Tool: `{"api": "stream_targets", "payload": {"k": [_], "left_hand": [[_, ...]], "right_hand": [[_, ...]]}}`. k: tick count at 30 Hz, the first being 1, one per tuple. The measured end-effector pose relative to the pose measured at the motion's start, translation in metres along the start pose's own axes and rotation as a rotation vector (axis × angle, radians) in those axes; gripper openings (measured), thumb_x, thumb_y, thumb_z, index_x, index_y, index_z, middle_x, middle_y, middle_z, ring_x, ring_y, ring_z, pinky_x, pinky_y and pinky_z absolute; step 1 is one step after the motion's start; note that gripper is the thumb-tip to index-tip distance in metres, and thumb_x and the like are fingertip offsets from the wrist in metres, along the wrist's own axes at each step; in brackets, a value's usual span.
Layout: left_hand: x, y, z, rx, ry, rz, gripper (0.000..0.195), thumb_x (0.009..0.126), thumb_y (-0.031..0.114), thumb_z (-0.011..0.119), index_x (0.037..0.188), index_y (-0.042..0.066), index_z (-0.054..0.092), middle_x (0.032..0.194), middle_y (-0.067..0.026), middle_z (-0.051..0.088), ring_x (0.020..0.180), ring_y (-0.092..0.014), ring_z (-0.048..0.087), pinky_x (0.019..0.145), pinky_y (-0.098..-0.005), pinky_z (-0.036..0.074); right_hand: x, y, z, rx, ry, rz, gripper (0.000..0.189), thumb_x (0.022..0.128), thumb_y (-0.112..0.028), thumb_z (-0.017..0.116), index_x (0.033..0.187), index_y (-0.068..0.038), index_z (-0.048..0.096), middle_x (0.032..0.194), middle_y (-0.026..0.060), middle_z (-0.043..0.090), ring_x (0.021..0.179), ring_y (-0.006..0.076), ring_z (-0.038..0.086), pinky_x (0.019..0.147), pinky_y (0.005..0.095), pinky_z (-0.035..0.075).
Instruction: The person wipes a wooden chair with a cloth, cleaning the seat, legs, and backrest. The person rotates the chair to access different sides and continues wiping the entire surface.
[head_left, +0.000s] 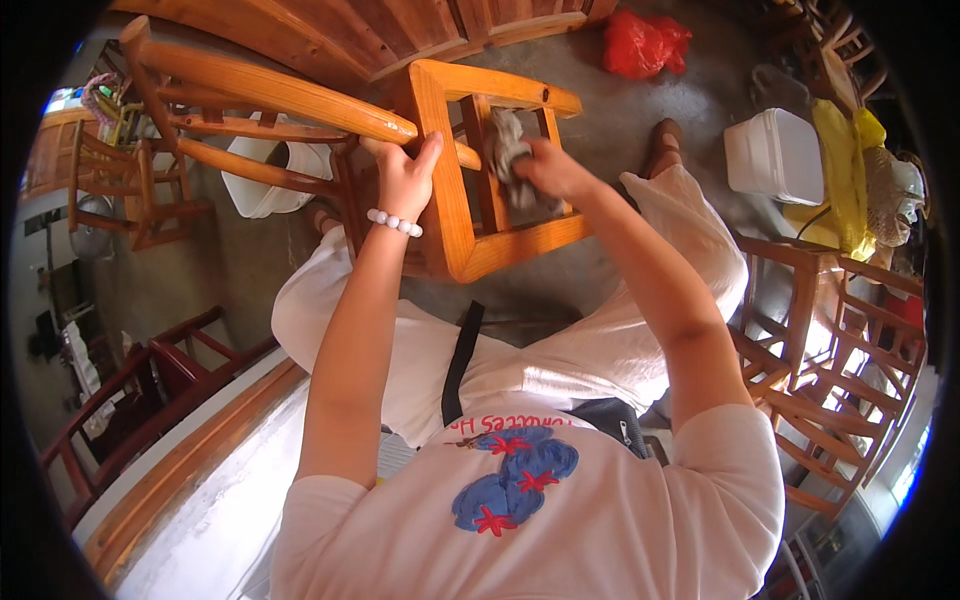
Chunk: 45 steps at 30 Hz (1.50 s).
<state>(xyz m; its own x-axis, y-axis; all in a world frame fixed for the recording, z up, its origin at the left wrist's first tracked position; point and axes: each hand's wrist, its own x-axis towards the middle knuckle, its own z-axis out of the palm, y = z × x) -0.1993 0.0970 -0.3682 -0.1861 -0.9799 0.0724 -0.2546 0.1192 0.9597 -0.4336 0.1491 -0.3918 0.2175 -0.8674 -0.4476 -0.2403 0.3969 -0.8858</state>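
A varnished wooden chair (457, 225) is tilted in front of me, the underside of its seat frame facing up toward me. My left hand (403, 169), with a beaded bracelet on the wrist, grips the chair where a round leg or rail meets the frame. Bunched in my right hand (553, 171) is a grey cloth (508, 150), pressed against the slats inside the frame. The fingers of that hand are partly hidden by the cloth.
A white bucket (251, 176) stands behind the chair on the left. To the right are a lidded white plastic tub (772, 157) and yellow bags (836, 172). A red plastic bag (646, 43) lies on the floor ahead. More wooden chairs (810, 300) stand at right and left (139, 180).
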Motion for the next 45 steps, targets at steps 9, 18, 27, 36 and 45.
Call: {"api": "stream_targets", "payload": {"k": [9, 18, 27, 36, 45], "left_hand": [[0.007, -0.008, 0.021, 0.197, 0.067, 0.081, 0.057, 0.081, 0.033, 0.07, 0.096, -0.015, 0.043, 0.097, -0.0208, 0.047, 0.09, -0.025, 0.045, 0.083, -0.038, 0.036], [0.099, 0.002, 0.032, 0.518, 0.323, 0.25, 0.063, 0.072, 0.045, 0.072, 0.074, -0.018, 0.06, 0.079, -0.0241, 0.062, 0.075, -0.031, 0.059, 0.08, -0.0361, 0.044], [0.102, 0.072, 0.044, 0.17, 0.179, -0.229, 0.052, 0.077, 0.029, 0.069, 0.089, -0.019, 0.052, 0.093, -0.0232, 0.059, 0.083, -0.026, 0.056, 0.078, -0.0318, 0.045], [0.118, 0.028, 0.062, -0.065, 0.336, -0.17, 0.057, 0.079, 0.026, 0.066, 0.102, -0.013, 0.03, 0.099, -0.0227, 0.054, 0.086, -0.024, 0.055, 0.078, -0.0298, 0.048], [0.134, 0.043, 0.03, -0.29, 0.444, -0.266, 0.043, 0.076, 0.022, 0.067, 0.096, -0.014, 0.053, 0.094, -0.0182, 0.06, 0.079, -0.025, 0.062, 0.068, -0.0345, 0.053]], "right_hand": [[-0.108, 0.045, 0.013, -1.083, 0.3, -0.326, 0.035, 0.068, -0.007, 0.06, 0.103, -0.013, 0.059, 0.098, 0.0069, 0.058, 0.102, 0.0273, 0.053, 0.08, 0.0386, 0.042], [-0.085, 0.099, 0.012, -0.265, 1.0, 0.154, 0.035, 0.079, -0.016, 0.052, 0.111, -0.003, 0.049, 0.104, 0.0212, 0.059, 0.098, 0.0423, 0.055, 0.082, 0.0488, 0.044], [-0.027, 0.133, 0.05, 0.607, 1.032, 0.083, 0.055, 0.083, -0.019, 0.056, 0.127, 0.009, 0.038, 0.12, 0.0272, 0.051, 0.113, 0.039, 0.049, 0.097, 0.0368, 0.036], [0.082, 0.119, 0.022, 0.117, 1.418, 0.35, 0.055, 0.076, -0.022, 0.071, 0.119, 0.003, 0.047, 0.114, 0.0273, 0.055, 0.107, 0.0444, 0.051, 0.091, 0.0449, 0.042], [0.083, 0.085, -0.015, 0.007, 1.244, 0.434, 0.058, 0.066, -0.028, 0.079, 0.107, 0.002, 0.05, 0.1, 0.021, 0.061, 0.095, 0.036, 0.061, 0.08, 0.043, 0.05]]}}
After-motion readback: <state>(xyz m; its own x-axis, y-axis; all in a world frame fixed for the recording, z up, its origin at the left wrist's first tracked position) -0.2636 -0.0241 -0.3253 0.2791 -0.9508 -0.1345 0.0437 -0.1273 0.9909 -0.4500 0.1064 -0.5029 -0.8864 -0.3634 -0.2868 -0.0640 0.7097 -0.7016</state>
